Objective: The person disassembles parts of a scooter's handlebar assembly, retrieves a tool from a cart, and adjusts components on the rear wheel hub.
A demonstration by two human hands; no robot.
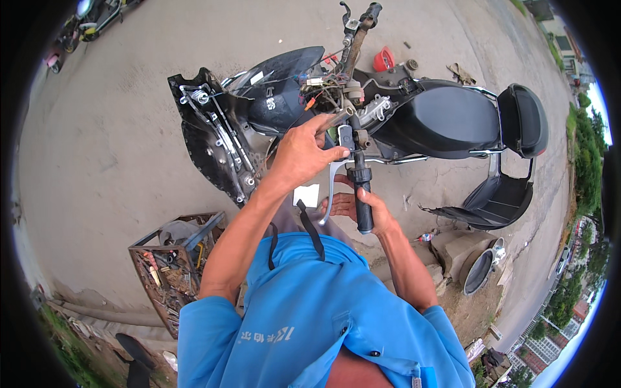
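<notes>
In front of me is a partly stripped black scooter, its handlebar [358, 158] bare and running towards me. My left hand [303, 152] curls around the brake lever mount [345, 137], thumb on its near side, some fingers hidden behind it. From that mount the silver brake lever [331, 187] curves towards me. My right hand [378, 216] is around the black handlebar grip [365, 210], thumb on top and fingers reaching underneath towards the lever. Loose wires [317, 90] and connectors spill out beyond my left hand.
A removed front panel [213, 136] lies left of the scooter's black front cover [275, 97]. The seat [453, 119] and rear box [522, 121] are at right. A metal toolbox [152, 278] stands lower left. Other items include a red cup-shaped part [383, 59] and black plastic panel [495, 200].
</notes>
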